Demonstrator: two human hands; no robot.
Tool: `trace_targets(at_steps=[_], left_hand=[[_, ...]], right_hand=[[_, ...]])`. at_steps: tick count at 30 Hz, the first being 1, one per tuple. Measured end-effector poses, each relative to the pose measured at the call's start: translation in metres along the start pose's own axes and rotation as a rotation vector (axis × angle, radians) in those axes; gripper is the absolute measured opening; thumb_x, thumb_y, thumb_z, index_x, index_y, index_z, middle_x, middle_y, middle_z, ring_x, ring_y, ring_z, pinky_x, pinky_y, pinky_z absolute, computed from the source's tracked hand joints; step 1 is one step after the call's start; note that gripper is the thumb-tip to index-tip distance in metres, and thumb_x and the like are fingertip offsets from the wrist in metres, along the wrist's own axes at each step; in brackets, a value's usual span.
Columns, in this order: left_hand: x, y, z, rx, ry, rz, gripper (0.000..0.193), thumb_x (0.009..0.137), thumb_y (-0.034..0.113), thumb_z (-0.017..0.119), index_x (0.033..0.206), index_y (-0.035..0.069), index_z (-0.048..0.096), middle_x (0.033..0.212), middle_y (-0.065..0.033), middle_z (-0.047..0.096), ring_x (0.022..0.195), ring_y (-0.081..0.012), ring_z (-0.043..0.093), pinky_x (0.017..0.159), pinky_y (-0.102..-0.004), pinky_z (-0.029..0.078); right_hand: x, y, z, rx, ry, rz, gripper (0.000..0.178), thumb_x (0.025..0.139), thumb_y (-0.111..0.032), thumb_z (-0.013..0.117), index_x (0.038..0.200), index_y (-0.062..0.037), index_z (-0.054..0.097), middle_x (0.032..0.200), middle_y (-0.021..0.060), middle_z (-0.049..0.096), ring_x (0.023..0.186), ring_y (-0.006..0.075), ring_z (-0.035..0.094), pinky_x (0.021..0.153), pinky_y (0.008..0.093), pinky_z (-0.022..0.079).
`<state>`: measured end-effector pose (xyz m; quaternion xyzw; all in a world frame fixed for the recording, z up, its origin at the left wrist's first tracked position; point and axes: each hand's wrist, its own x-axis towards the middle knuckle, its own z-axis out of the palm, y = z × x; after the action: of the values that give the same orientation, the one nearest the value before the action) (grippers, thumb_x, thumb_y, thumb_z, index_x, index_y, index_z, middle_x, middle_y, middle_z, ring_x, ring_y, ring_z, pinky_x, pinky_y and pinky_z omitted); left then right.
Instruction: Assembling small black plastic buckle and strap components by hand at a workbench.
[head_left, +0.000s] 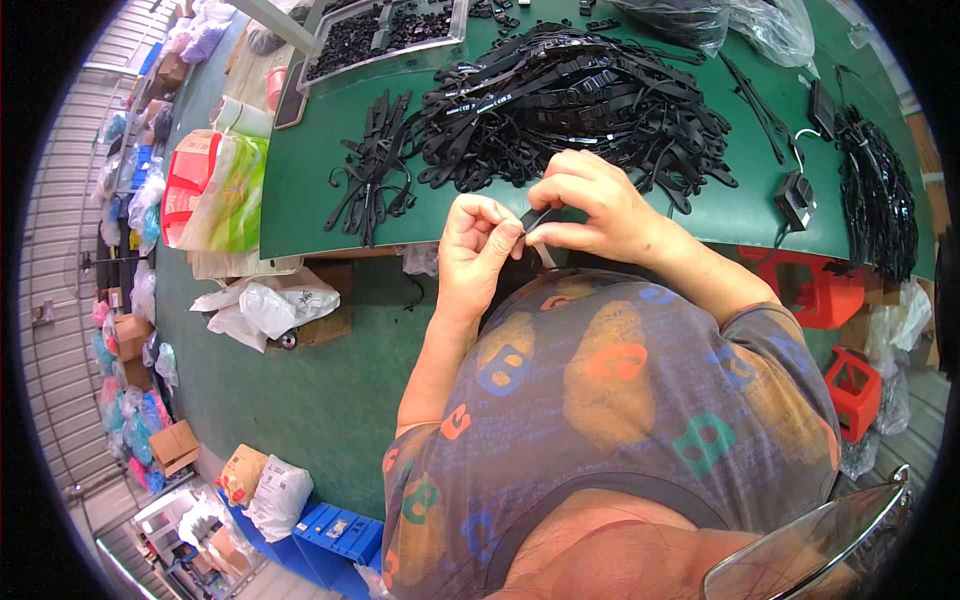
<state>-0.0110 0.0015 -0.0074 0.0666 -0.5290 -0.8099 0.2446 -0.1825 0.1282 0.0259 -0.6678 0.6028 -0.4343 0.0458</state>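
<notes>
In front of my chest, at the near edge of the green table (320,215), both hands meet on a black strap (536,216). My left hand (478,245) pinches its lower end between thumb and forefinger. From the other side, the bent fingers of my right hand (597,205) grip the same piece, and part of it is hidden by the fingers. Just beyond lies a large heap of black straps (575,105) with buckles and slotted ends. To its left is a smaller loose bunch of black straps (372,175).
A transparent tray (462,22) of small black parts stands at the far left, near a phone (291,98). On the right are a small black box (796,200) with a cable and a hanging black bundle (876,195). Red stools (853,392) stand below the table's right side.
</notes>
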Motion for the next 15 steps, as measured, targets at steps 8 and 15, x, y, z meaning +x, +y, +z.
trace_targets(at_steps=[8,15], left_hand=[[-0.007,0.003,0.002,0.344,-0.033,-0.011,0.024,0.093,0.006,0.071,0.114,0.004,0.058,0.088,-0.0011,0.056,0.071,-0.0069,0.052,0.060,-0.0210,0.044],[0.000,0.011,0.005,0.928,-0.078,0.428,0.032,0.080,0.002,0.079,0.110,0.005,0.068,0.093,-0.0084,0.067,0.080,-0.0206,0.066,0.062,-0.0284,0.052]], right_hand=[[-0.007,-0.004,0.001,0.249,-0.202,0.200,0.021,0.099,-0.023,0.063,0.094,-0.0032,0.066,0.081,0.0102,0.065,0.065,0.0227,0.066,0.059,0.0351,0.052],[-0.014,-0.001,0.015,0.914,-0.203,0.526,0.028,0.102,-0.024,0.058,0.085,-0.0029,0.061,0.078,0.0014,0.064,0.079,0.0093,0.062,0.072,0.0275,0.050]])
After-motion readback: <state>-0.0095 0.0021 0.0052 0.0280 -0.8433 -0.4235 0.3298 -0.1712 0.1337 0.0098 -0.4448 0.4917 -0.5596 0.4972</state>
